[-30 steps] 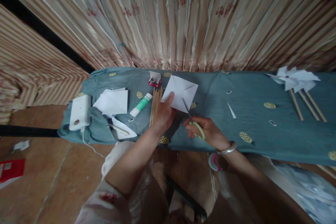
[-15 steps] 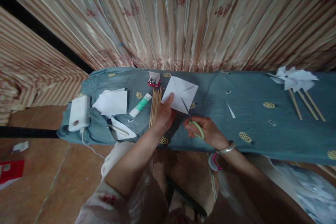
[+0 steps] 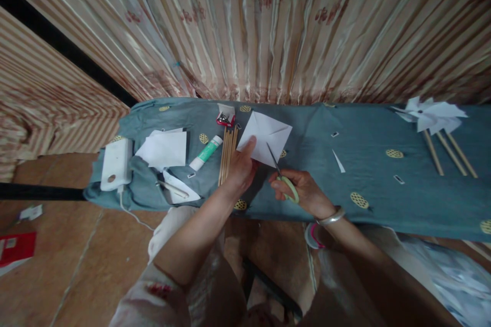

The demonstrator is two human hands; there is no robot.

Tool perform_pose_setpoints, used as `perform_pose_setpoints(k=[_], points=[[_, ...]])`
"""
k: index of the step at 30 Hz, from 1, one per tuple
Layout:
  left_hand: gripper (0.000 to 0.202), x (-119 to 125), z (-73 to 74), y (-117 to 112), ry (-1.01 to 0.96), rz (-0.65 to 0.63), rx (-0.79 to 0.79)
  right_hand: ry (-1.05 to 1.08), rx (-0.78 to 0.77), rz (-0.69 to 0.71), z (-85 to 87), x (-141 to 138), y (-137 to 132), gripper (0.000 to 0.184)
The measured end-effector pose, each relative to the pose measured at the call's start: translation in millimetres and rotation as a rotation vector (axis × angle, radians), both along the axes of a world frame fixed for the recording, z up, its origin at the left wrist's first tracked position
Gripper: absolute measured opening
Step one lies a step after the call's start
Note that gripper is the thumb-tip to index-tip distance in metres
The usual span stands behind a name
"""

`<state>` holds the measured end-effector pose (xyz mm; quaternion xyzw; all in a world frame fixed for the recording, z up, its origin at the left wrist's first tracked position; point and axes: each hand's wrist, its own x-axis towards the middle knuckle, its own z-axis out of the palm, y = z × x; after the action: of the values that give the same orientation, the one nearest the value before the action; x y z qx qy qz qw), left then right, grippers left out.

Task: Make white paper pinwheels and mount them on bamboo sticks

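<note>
My left hand (image 3: 240, 166) pinches the lower left corner of a white creased paper square (image 3: 266, 135), thumb on top, holding it above the teal cloth. My right hand (image 3: 303, 191) grips green-handled scissors (image 3: 282, 173); their blades point up-left and meet the lower edge of the square. A silver bangle circles my right wrist. A bundle of wooden sticks (image 3: 227, 152) lies just left of my left hand.
The teal cloth-covered board (image 3: 364, 163) carries a green-and-white glue tube (image 3: 206, 153), a small red box of pins (image 3: 225, 117), loose white paper sheets (image 3: 164, 149), a white power bank (image 3: 115, 163) and white paper pinwheels on sticks (image 3: 433, 120) at the far right. A striped curtain hangs behind.
Almost nothing has moved. The scissor blades sit slightly further into the paper's lower edge, and the square has shifted a touch to the right.
</note>
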<state>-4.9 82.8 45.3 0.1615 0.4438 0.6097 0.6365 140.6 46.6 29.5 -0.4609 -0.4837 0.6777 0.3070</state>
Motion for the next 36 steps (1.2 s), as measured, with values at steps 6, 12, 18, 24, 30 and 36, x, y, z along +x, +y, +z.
perform_pose_setpoints(k=[6, 12, 18, 24, 30, 36], points=[[0.022, 0, 2.5, -1, 0.035, -0.017, -0.016, -0.027, 0.022, -0.004, -1.2, 0, 0, 0.044], [0.021, 0, 1.5, 0, 0.021, -0.007, -0.008, -0.017, -0.007, 0.011, 2.0, 0, 0, 0.045], [0.017, -2, -1.4, 2, 0.044, 0.001, -0.003, -0.071, -0.039, 0.093, 3.8, 11, -2, 0.046], [0.018, -7, -0.4, 8, 0.006, 0.023, -0.032, -0.334, 0.088, 0.026, -2.7, 41, -3, 0.050], [0.013, -2, -9.7, 5, 0.013, -0.006, -0.046, -0.616, 0.328, -0.097, 0.8, 74, -1, 0.054], [0.007, 14, -23.1, -5, 0.012, -0.128, -0.100, -1.243, 0.522, -0.269, 1.6, 112, 9, 0.048]])
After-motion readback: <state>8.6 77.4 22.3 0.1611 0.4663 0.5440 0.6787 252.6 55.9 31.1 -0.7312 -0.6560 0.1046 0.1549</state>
